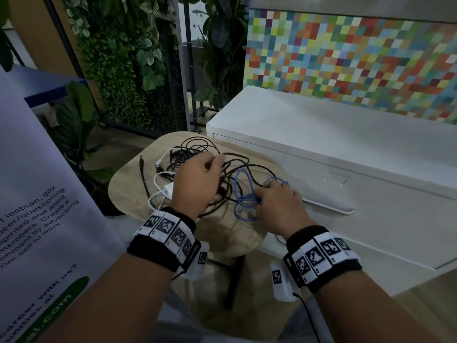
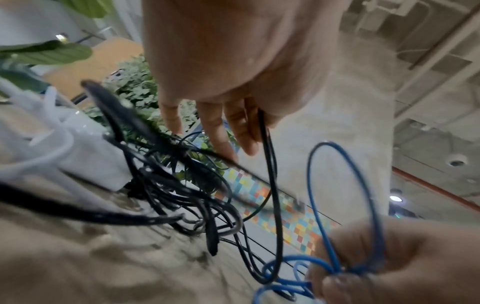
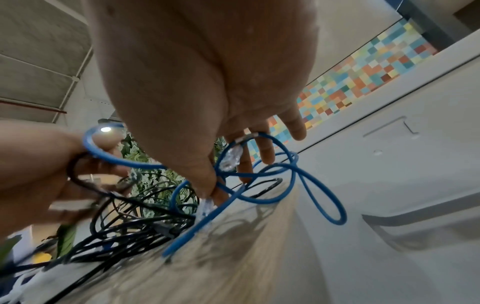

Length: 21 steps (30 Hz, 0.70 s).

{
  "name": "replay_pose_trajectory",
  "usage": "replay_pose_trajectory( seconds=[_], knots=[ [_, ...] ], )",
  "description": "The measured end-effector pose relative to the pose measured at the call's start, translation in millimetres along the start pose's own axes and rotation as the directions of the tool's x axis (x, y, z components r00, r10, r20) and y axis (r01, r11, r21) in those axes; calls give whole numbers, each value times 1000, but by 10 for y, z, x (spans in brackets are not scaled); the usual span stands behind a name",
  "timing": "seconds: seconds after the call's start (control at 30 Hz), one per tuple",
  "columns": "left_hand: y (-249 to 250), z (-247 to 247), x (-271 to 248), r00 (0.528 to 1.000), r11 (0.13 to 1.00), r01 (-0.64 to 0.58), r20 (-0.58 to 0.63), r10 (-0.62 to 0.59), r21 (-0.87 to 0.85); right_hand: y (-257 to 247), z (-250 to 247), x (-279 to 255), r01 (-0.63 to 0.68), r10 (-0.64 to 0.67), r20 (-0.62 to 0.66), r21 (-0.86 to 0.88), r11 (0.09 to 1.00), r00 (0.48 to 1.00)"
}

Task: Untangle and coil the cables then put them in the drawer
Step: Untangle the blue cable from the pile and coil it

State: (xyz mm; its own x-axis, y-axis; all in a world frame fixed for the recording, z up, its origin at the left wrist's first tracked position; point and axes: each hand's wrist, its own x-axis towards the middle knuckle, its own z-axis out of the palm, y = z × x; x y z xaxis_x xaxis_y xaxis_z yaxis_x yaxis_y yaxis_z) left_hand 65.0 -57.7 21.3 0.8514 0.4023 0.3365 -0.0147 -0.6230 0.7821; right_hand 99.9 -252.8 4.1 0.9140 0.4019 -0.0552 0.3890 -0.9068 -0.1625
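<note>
A tangle of black cables [image 1: 197, 147] lies on a round wooden stool [image 1: 128, 191], with a white cable and charger [image 1: 167, 190] at its left side. A blue network cable [image 1: 243, 194] loops through the right of the heap. My left hand [image 1: 210, 167] is over the tangle, and a black cable [image 2: 270, 164] runs down from its curled fingers. My right hand [image 1: 269, 194] pinches the blue cable [image 3: 280, 197] where its loops cross; a clear plug [image 3: 231, 158] hangs by the fingers. The white drawer front [image 1: 383, 233] beside the stool is closed.
The white cabinet [image 1: 321, 129] stands close against the stool's right side, its handle lip [image 1: 329, 206] just past my right hand. A printed banner [image 1: 37, 194] hangs at the left. Potted plants [image 1: 79, 115] and a green wall stand behind the stool.
</note>
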Motion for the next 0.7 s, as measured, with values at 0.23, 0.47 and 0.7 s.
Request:
replay_pose_trajectory(
  seconds=[0.23,0.47,0.7],
  knots=[
    [-224,28,31,956,976,84,260,-136,202,245,-152,36,5,181,-237,621,783,954],
    [-102,15,-136,965,999,43,260,-43,4,211,-515,27,181,388,-321,917,356,864],
    [146,-75,-314,927,908,18,348,143,-419,-198,-350,-43,155,50,-181,931,331,982]
  ],
)
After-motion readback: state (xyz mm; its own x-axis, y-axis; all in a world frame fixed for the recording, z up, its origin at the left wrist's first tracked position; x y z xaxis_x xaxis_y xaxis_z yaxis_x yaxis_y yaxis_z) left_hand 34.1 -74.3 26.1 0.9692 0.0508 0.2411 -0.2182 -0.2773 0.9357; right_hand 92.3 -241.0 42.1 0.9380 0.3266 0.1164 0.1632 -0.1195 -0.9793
